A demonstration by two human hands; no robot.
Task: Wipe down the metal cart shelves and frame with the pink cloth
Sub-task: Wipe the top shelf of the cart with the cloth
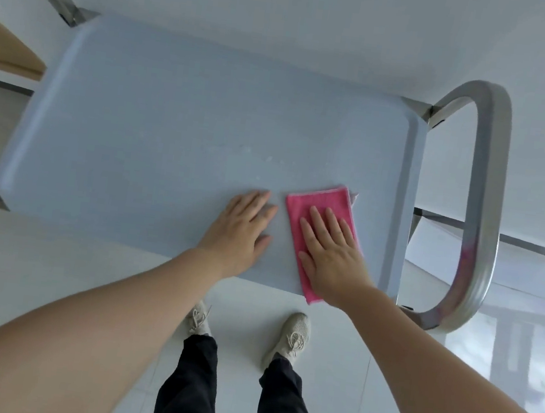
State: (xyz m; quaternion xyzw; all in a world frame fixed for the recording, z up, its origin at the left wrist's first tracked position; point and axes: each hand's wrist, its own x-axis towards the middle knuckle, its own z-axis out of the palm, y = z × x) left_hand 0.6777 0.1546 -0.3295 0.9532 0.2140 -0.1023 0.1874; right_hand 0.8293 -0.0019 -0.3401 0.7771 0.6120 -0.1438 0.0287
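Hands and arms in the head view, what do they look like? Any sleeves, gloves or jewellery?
The left hand and right hand wear no gloves, and no rings, watch or bracelet show. No sleeves cover the forearms or the visible upper arms. Lower down are black trousers and pale grey knitted lace-up trainers.

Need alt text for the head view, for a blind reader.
The right hand presses a folded pink cloth flat on the cart shelf, near its right end; the left hand rests flat beside it. A curved metal handle frames that end.
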